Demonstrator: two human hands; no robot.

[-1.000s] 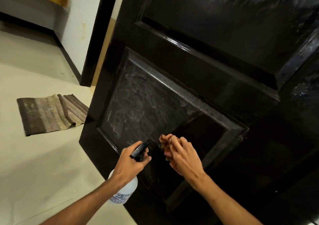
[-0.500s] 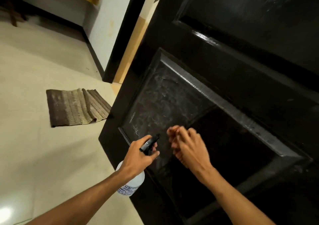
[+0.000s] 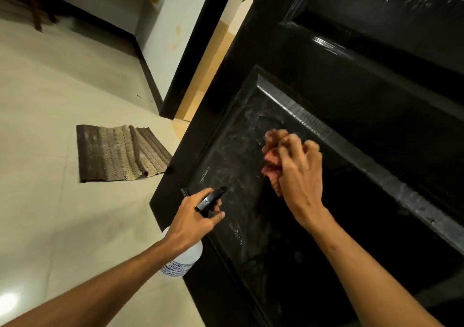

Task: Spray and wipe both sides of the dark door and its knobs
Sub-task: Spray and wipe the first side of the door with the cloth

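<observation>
**A:** What sits at the far left?

**B:** Pale floor tiles (image 3: 50, 151). On them lies a striped brown and beige mat (image 3: 113, 153) with one side folded over, well apart from both hands. Behind it is a white wall (image 3: 175, 12) with dark skirting, then the black door frame (image 3: 190, 50).

**A:** And the left hand?

**B:** The left hand (image 3: 193, 221) is clenched round the neck of a spray bottle (image 3: 187, 256). The bottle's white body, with blue lettering, hangs below the wrist. Its black trigger head (image 3: 211, 198) sticks out above the knuckles and points toward the door. The thumb lies along the side, just under that head. I cannot tell whether a finger is on the trigger.

**A:** Where is the door?

**B:** The dark door (image 3: 351, 88) fills the right half of the view, and its lower edge is just beside the bottle. It is glossy black, with raised mouldings around sunken panels. The lower panel (image 3: 233, 166) is streaked with whitish smears across its left part. The upper panel gleams wet at the top right.

**A:** The right hand?

**B:** The right hand (image 3: 301, 176) grasps a bunched reddish cloth (image 3: 272, 161), with the fingers curled over it. It presses the cloth against the lower panel, near the panel's upper moulding. The cloth peeks out past the fingertips and along the left side of the palm. It touches the door between the smeared part and the cleaner, darker part to the right.
</observation>
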